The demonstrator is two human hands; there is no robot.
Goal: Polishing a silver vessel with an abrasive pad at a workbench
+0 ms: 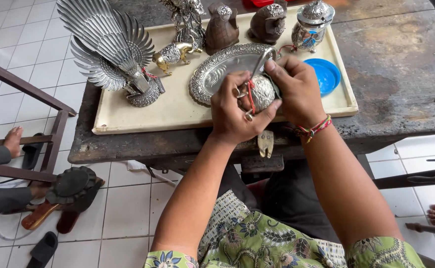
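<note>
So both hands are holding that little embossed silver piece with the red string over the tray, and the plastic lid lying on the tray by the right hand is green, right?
Not quite: the plastic lid is blue, not green, as the head view shows. The rest holds: the left hand and right hand hold the embossed silver piece with its red string over the tray.

Open run along the near edge of the cream tray (128,116), bare from its near-left corner to the hands. Far edge is crowded: winged silver bird (111,47), figurines, lidded silver jar (310,25). The worn tabletop (401,64) lies open to the right.
</note>
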